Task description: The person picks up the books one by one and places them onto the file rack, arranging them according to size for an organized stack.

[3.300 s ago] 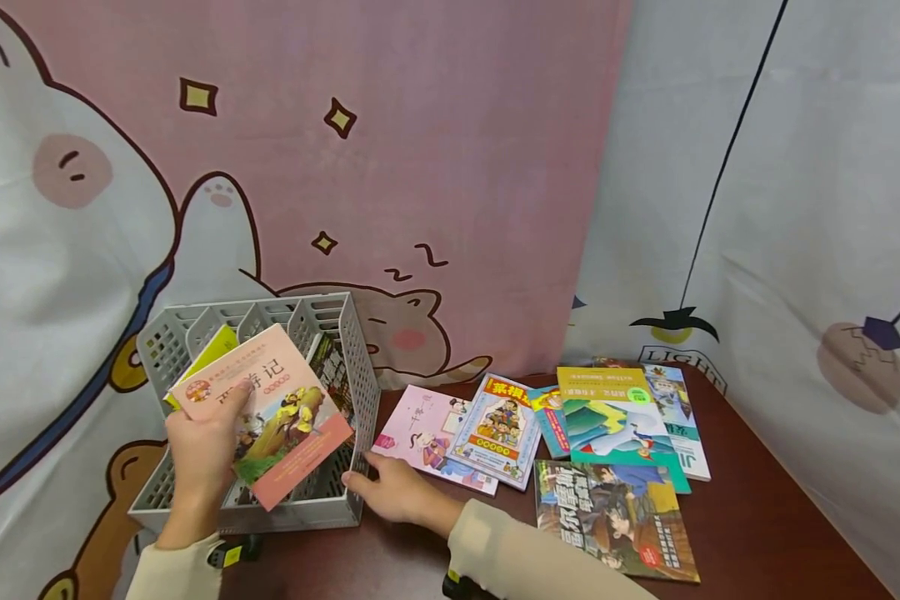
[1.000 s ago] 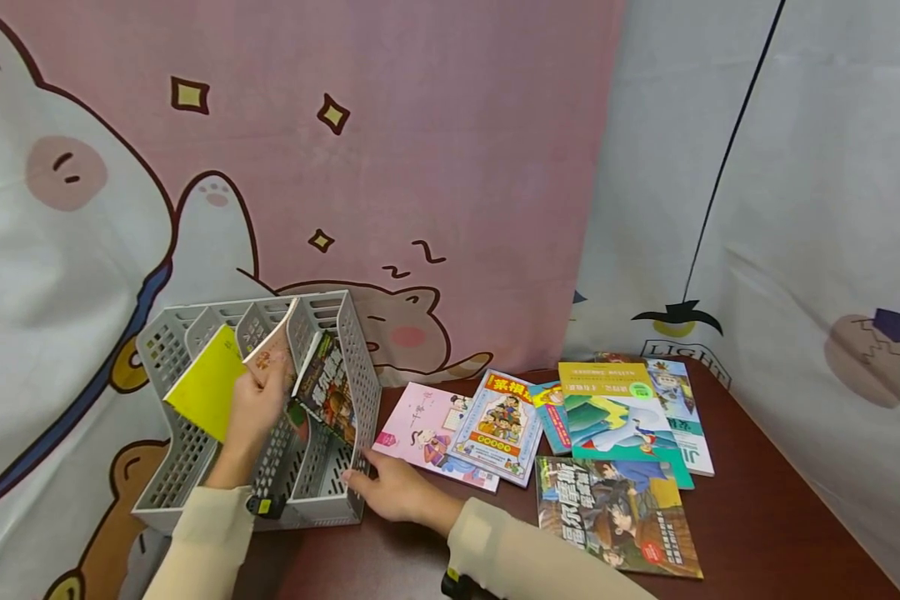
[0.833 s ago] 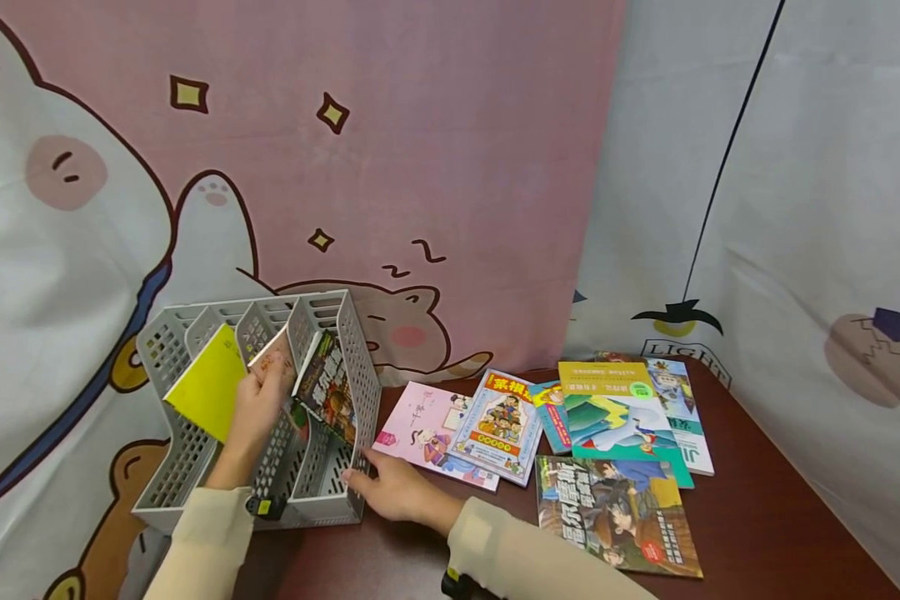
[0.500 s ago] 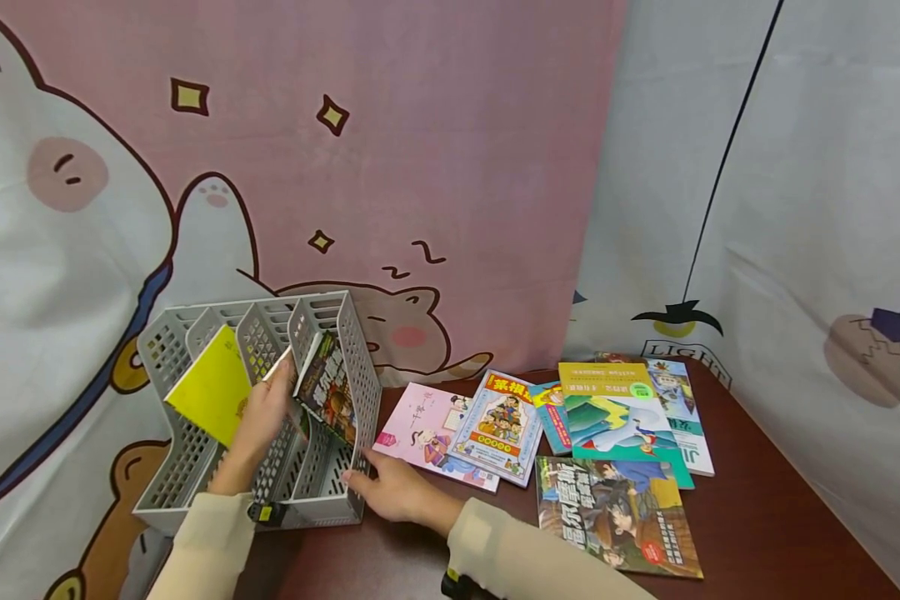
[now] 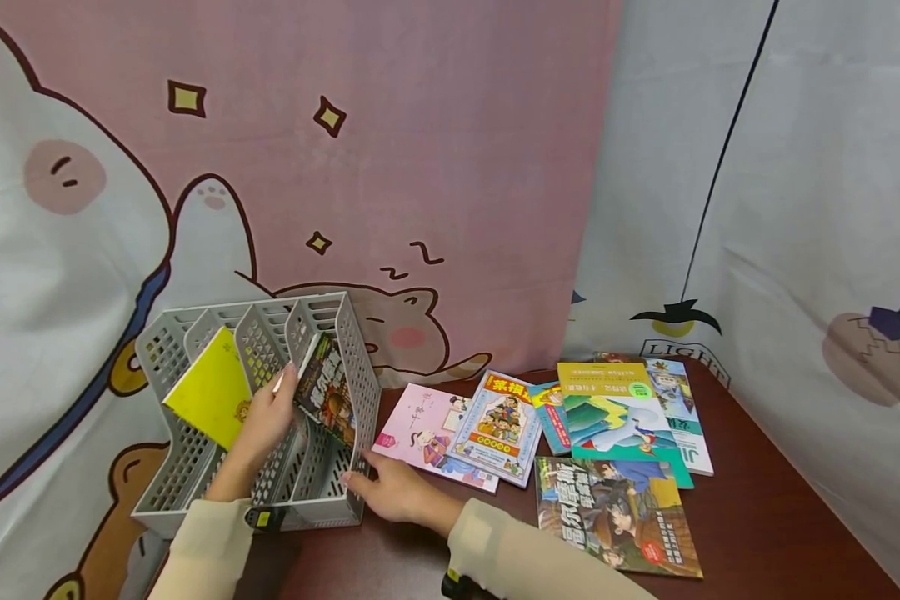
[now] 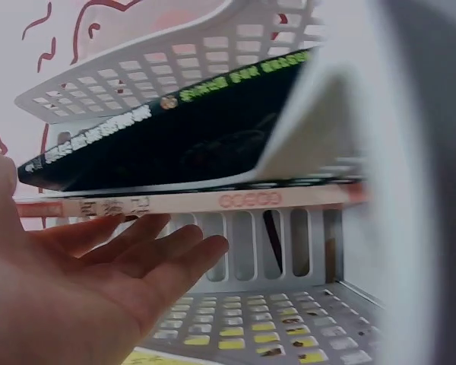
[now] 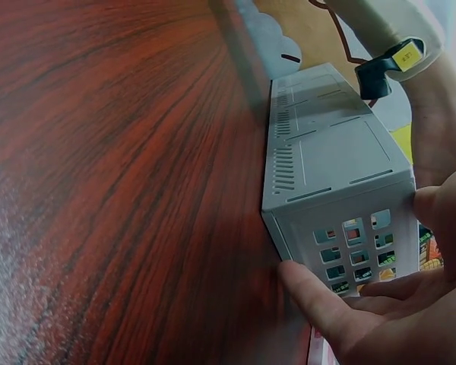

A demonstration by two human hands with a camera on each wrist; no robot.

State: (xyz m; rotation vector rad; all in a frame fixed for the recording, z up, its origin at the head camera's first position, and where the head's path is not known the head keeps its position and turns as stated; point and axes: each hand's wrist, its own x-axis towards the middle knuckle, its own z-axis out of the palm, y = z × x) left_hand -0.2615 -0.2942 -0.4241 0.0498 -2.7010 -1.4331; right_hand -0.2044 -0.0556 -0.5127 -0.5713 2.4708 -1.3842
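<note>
A grey file rack point(image 5: 356, 358) with several slots stands on the table. In one of its middle slots my left hand point(image 5: 266, 417) pinches the pink-spined book point(image 6: 251, 201), thumb on one side and fingers on the other; only a white sliver of it shows in the head view. My right hand point(image 5: 397, 487) holds the rack's right front corner, with the thumb at the front edge and the fingers along the outer side wall point(image 7: 353, 243). A black-covered book point(image 5: 328, 392) leans in the rightmost slot, and a yellow book point(image 5: 213, 390) leans further left.
Right of the rack lie a pink book point(image 5: 423, 433), a blue-bordered book point(image 5: 498, 429) and a green-and-yellow book point(image 5: 615, 412), partly overlapping others. Nearer the front is a dark comic-style book point(image 5: 618, 517). A printed curtain point(image 5: 457, 167) hangs behind the brown table point(image 5: 772, 517).
My left hand has brought the pink book from above the rack down into a middle slot, turning it edge-on and sinking it lower. My right hand has stayed at the rack's corner.
</note>
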